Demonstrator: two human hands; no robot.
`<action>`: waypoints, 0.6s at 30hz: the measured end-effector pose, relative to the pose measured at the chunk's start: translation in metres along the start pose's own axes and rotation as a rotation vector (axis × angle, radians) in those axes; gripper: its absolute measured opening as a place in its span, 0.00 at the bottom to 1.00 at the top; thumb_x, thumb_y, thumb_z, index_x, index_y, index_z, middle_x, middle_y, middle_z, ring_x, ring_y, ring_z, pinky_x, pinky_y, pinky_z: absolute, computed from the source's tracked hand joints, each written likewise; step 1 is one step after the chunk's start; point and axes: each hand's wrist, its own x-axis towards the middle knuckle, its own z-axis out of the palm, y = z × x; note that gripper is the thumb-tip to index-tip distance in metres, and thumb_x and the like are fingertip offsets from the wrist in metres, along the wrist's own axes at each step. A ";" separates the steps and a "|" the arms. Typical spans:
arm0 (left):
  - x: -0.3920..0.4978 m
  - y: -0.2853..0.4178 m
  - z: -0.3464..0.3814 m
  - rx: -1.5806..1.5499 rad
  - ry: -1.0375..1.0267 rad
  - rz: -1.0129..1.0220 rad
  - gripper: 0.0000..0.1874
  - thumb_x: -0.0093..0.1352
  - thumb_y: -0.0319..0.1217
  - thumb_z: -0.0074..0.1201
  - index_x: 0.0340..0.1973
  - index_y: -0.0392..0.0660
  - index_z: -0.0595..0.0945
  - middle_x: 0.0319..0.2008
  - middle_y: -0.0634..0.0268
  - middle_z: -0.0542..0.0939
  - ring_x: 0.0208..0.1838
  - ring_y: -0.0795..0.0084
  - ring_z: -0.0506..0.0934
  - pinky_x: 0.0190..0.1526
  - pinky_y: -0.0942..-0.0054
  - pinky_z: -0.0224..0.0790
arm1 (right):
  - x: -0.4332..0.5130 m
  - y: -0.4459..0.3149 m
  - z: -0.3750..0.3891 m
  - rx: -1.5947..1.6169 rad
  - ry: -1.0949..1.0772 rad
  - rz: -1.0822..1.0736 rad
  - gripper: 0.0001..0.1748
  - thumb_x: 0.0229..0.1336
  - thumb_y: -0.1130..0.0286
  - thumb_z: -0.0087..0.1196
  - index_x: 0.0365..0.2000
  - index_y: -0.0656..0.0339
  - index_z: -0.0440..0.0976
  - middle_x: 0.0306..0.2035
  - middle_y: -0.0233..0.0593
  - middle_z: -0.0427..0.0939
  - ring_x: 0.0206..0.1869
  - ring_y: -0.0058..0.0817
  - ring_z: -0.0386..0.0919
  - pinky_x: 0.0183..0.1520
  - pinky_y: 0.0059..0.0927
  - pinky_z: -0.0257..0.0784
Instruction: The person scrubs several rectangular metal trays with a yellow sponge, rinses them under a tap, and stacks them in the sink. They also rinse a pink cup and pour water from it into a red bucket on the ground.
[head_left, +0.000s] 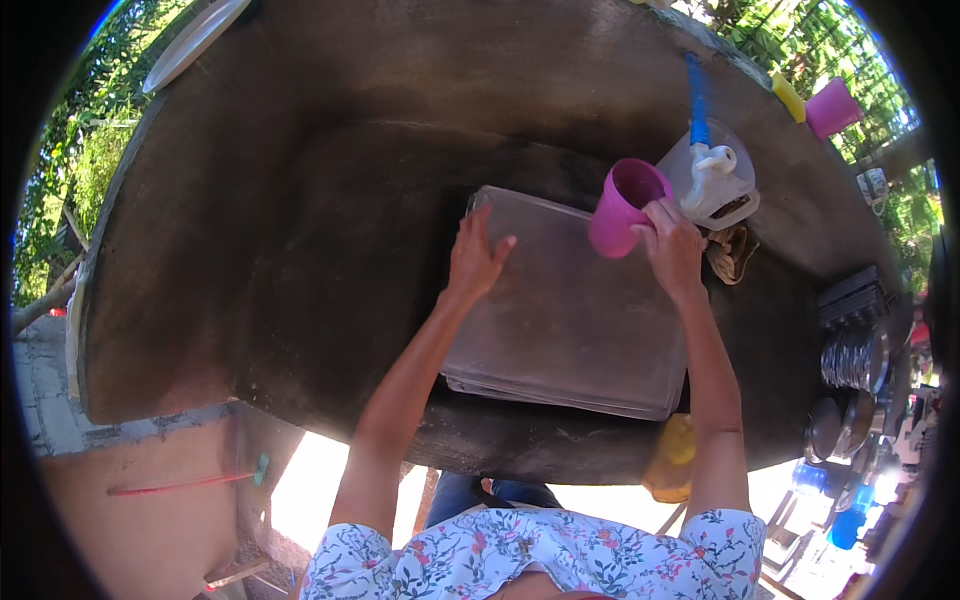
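Note:
My right hand (667, 240) grips a pink plastic mug (626, 210) by its handle side, held over the right part of a stack of flat rectangular metal trays (570, 315). The mug tilts somewhat, its mouth towards the tap. At the stack's upper left corner is my left hand (476, 255), fingers apart, holding nothing; whether it touches the top tray I cannot tell. A white tap (709, 172) on a blue pipe (697, 97) stands over a translucent plastic container (739, 146) just beyond my right hand. A crumpled brown cloth (731, 255) lies below the container.
The dark concrete basin (322, 262) has raised walls. A yellow item (787, 97) and a second pink cup (832, 109) are on the right rim. Racked metal dishes (855, 360) stand at far right. A yellow object (673, 457) is by the front edge, a pale plate (191, 45) at upper left.

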 end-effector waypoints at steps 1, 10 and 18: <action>0.023 -0.006 0.003 0.044 -0.005 -0.031 0.35 0.63 0.40 0.57 0.62 0.46 0.61 0.59 0.43 0.63 0.60 0.44 0.65 0.58 0.57 0.60 | -0.013 0.009 -0.003 -0.020 -0.035 0.018 0.11 0.47 0.69 0.59 0.29 0.60 0.69 0.31 0.39 0.73 0.35 0.43 0.75 0.35 0.41 0.69; 0.182 -0.062 0.085 0.555 -0.216 -0.009 0.35 0.66 0.38 0.53 0.66 0.65 0.56 0.66 0.42 0.51 0.60 0.29 0.61 0.58 0.48 0.61 | -0.030 0.068 0.010 -0.210 -0.430 0.022 0.10 0.46 0.68 0.57 0.31 0.59 0.71 0.33 0.38 0.75 0.35 0.42 0.78 0.36 0.42 0.73; 0.217 -0.091 0.111 0.655 -0.241 -0.129 0.12 0.59 0.27 0.53 0.39 0.50 0.81 0.45 0.51 0.78 0.49 0.48 0.75 0.51 0.57 0.68 | 0.028 0.080 0.055 -0.184 -0.595 -0.151 0.17 0.49 0.66 0.55 0.41 0.59 0.72 0.40 0.45 0.77 0.46 0.48 0.74 0.53 0.49 0.63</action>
